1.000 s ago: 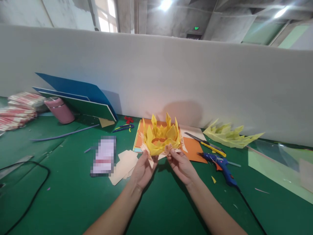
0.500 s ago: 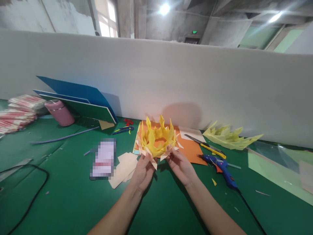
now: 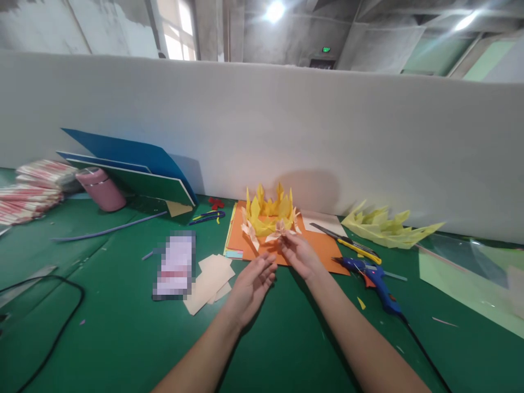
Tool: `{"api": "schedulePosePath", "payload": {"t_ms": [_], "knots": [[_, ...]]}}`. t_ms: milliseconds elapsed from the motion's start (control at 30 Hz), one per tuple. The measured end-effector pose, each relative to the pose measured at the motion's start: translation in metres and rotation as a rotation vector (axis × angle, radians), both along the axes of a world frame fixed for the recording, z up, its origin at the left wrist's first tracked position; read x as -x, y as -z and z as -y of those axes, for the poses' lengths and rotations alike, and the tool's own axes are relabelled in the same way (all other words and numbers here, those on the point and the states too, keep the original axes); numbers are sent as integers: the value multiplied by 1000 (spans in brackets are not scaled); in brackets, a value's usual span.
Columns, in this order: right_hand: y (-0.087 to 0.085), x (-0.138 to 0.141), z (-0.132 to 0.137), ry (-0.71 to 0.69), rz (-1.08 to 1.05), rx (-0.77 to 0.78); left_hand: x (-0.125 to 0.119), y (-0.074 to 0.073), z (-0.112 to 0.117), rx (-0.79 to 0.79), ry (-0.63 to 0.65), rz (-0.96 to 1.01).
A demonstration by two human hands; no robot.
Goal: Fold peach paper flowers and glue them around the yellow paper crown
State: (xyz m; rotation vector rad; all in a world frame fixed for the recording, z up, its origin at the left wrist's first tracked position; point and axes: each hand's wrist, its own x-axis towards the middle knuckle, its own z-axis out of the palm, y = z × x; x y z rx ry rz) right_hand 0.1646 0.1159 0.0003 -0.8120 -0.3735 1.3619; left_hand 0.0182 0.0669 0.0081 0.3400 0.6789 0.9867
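A yellow folded-paper crown (image 3: 268, 225), ring-shaped with upright points, is over the orange paper (image 3: 315, 252). Pale pink folded pieces stick out around its lower edge. My right hand (image 3: 301, 254) pinches the front pink piece (image 3: 280, 229) between thumb and fingers. My left hand (image 3: 254, 284) is just below the crown and apart from it, palm turned inward, its fingers loosely bent with nothing in them. Whether the crown rests fully on the paper is hard to tell.
Right of the hands lie a blue hot glue gun (image 3: 374, 278), a yellow utility knife (image 3: 356, 248) and a pale yellow folded-paper piece (image 3: 388, 228). To the left are pink paper sheets (image 3: 210, 281), a blurred phone (image 3: 176, 265), a pink bottle (image 3: 101, 189) and leaning boards (image 3: 135, 177).
The crown has moved away from me and slightly right, onto the orange paper. My left hand has let go of it and drawn back; my right hand still holds the front pink piece.
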Motion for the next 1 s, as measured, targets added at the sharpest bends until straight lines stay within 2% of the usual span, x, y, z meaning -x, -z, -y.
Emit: {"api": "schedulePosePath", "payload": {"t_ms": [167, 267, 367, 467, 567, 667, 733, 833, 1000], "knots": [[-1, -18, 11, 21, 5, 60, -3, 0, 3, -153, -17, -137], [-6, -29, 29, 71, 7, 63, -3, 1, 5, -311, -125, -260], [-9, -31, 53, 114, 68, 61, 1, 1, 6, -598, -278, -547], [-10, -22, 74, 82, 424, 1, 7, 3, 2, -862, -392, -947], [-7, -10, 86, -49, 993, -131, 16, 8, -7, -931, -407, -1328], [-3, -1, 86, -104, 1546, -330, 24, 16, -15, -919, -355, -1625], [0, 4, 84, -114, 1804, -413, 27, 20, -19, -881, -337, -1727], [0, 9, 80, -121, 2049, -420, 28, 24, -21, -832, -302, -1768], [-2, 12, 74, -144, 2190, -312, 27, 24, -20, -804, -354, -1665]]}}
